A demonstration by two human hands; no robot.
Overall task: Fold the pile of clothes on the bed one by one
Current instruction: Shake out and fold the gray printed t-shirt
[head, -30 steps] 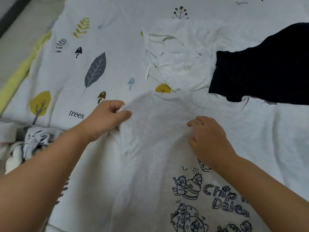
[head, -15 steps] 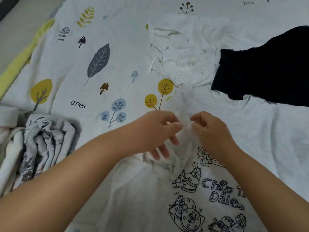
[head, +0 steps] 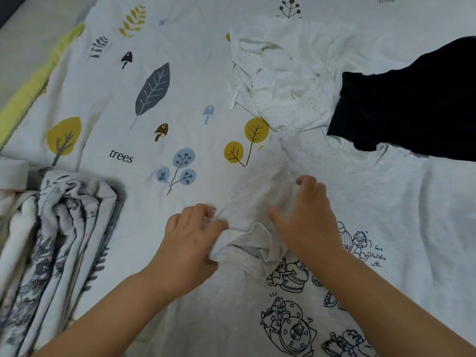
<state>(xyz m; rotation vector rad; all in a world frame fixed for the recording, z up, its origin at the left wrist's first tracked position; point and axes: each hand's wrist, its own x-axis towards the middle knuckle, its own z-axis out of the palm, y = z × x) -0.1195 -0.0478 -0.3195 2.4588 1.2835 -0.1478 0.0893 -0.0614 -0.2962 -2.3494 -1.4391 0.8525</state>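
Light grey sweatshirt (head: pixel 296 292) with black cartoon chipmunk line print lies spread on the bed (head: pixel 180 99), filling the lower centre and right of the frame. One sleeve (head: pixel 247 243) is bunched and folded in over the body at frame centre, cuff end rumpled between the two hands.

Left hand (head: pixel 190 243), lower centre-left: fingers curled, thumb and fingers pinching the bunched sleeve end at its left edge. Forearm enters from the bottom left.

Right hand (head: pixel 306 222), centre: lies on top of the sleeve and sweatshirt fabric, palm down, fingers spread apart and slightly bent, fingertips lifted at the top; not gripping anything that shows. Forearm enters from the bottom right, crossing the print.

Crumpled white garment (head: pixel 283 81) with small dots sits upper centre, unfolded. Dark navy garment (head: pixel 412 106) is at the upper right, its lower edge overlapping the top of the sweatshirt and touching the white one.

Folded patterned cloth (head: pixel 59 240), white with grey-blue print, is stacked at the left edge, well apart from the sweatshirt.

Bed cover is white with leaves, trees, mushrooms, the word "trees". Yellow trim runs along the upper left edge.
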